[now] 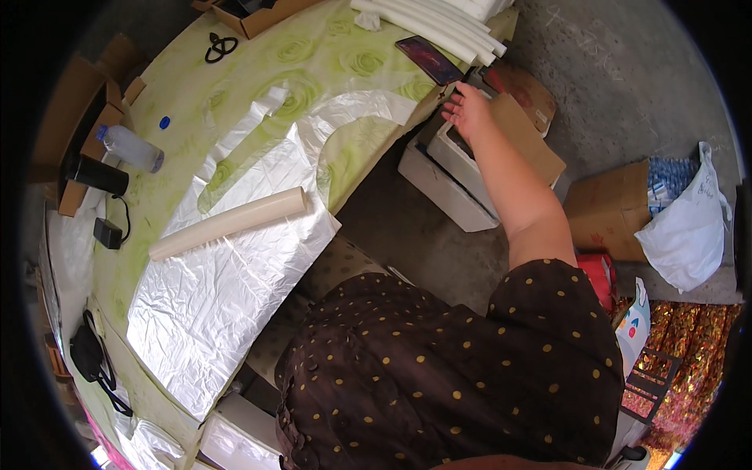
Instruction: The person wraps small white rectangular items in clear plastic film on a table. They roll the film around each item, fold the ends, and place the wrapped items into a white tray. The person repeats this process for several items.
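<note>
My right hand (468,112) reaches out past the table's far right corner, fingers loosely spread, with nothing visible in it. Close to its fingertips lies a dark phone-like slab (429,60) on the table edge. Below the hand stands a white box (450,188) with a cardboard flap (526,141) beside it. Across the table spreads a crinkled silver foil sheet (227,301), its far part cut into curved strips. A pale tube (231,223) rests on the foil. My left hand is out of the picture.
The table wears a green rose-patterned cover (294,51). On it are black-handled scissors (221,48), a plastic bottle (133,147), a blue cap (164,123), a black adapter (110,233) and white tubes (431,27). A cardboard carton (607,210) and white bag (685,235) stand right.
</note>
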Available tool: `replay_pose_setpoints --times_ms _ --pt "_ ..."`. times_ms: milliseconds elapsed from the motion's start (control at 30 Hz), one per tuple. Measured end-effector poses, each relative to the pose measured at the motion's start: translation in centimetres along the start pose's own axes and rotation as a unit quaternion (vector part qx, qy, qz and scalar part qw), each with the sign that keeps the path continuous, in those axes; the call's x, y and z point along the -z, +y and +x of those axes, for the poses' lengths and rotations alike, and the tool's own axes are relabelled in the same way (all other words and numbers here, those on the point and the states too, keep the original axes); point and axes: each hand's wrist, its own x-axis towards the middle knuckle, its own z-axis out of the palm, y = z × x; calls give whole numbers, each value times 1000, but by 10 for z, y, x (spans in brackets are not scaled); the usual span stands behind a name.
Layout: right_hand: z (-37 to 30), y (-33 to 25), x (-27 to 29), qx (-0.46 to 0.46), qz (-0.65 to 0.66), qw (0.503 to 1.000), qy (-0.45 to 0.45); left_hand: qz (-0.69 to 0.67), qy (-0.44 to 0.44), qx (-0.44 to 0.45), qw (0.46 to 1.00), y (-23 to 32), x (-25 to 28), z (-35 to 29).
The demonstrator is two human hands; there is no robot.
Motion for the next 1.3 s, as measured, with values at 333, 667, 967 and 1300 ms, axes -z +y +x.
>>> replay_pose_setpoints --times_ms 333,667,967,1300 --pt "-38 59 17 -11 -63 998 29 -12 0 8 1000 -7 -5 -1" --pt "-161 177 76 -204 -163 965 23 -29 -9 2 1000 -28 -8 2" --pt "-183 183 67 -173 -204 962 -48 -42 -17 -18 999 -35 -17 12" --pt "-218 156 -4 -33 -249 960 -126 -31 -17 -42 998 -61 -18 -3"
